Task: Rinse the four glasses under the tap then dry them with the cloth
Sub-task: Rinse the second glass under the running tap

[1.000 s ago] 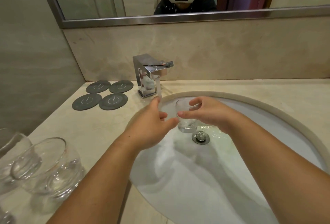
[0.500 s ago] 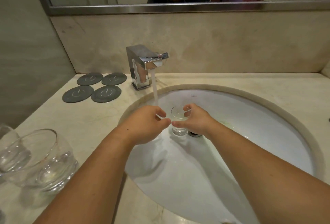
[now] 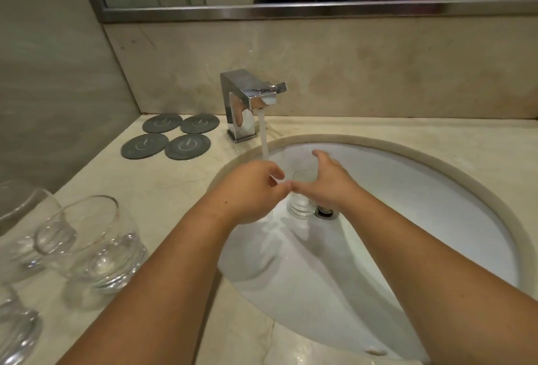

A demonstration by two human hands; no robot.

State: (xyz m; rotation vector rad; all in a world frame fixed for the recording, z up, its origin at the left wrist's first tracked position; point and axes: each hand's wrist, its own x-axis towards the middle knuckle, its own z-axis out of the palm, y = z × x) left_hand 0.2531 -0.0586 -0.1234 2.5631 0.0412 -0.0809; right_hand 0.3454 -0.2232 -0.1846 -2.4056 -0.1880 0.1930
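Observation:
A small clear glass (image 3: 300, 201) stands upright low in the white sink (image 3: 436, 190), just left of the drain. My right hand (image 3: 332, 184) holds it from the right, thumb at the rim and forefinger raised above it. My left hand (image 3: 250, 190) is at its left side, curled fingertips pinching the rim beside my right thumb. Water runs from the chrome tap (image 3: 250, 99) and lands on my left hand's knuckles, just left of the glass. Three more clear round glasses (image 3: 93, 245) (image 3: 23, 228) (image 3: 14, 332) stand on the counter at the far left. No cloth is in view.
Several dark round coasters (image 3: 171, 137) lie on the beige counter (image 3: 174, 190) left of the tap. The drain (image 3: 324, 212) sits right beside the held glass. A wall closes the left side and a mirror (image 3: 291, 12) runs along the back.
Both hands and the glass have stayed under the tap, sinking slightly into the basin. My right forefinger has lifted off the glass. The stream now lands on my left hand.

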